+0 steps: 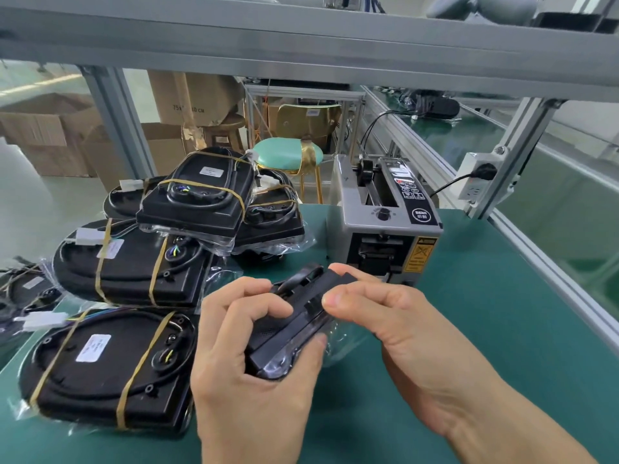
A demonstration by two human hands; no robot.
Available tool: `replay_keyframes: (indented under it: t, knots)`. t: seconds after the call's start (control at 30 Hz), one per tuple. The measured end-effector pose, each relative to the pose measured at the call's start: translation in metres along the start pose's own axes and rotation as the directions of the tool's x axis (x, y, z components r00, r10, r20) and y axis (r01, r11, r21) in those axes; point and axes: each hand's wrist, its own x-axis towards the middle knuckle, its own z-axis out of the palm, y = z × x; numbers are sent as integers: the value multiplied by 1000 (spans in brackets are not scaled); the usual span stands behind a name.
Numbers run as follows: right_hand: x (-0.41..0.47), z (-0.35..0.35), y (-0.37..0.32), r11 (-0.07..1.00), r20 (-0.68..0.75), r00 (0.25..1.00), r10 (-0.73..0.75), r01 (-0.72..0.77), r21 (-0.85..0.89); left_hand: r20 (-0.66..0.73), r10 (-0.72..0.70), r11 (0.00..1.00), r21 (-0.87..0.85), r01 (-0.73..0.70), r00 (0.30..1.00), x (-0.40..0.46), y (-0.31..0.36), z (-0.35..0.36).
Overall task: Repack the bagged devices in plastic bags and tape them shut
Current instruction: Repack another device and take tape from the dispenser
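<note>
Both my left hand and right hand grip a bagged device; I judge bagging underway, next needing tape from the dispenser just beyond.

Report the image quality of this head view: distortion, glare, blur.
Head view: wide-angle bending curves the overhead frame beam and the bench rail; soft even light, no hard shadows; glare glints on the plastic bag around the held device and on the stacked bagged devices; left hand and right hand slightly soft; far background cartons hazy.
</note>
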Motion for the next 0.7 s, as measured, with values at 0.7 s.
replay_keyframes:
  t: [0.7]
  knots:
    - [4, -3, 2, 974, -40, 997, -62, 51, -222, 41, 44, 999, 2, -44, 998, -1, 2, 3]
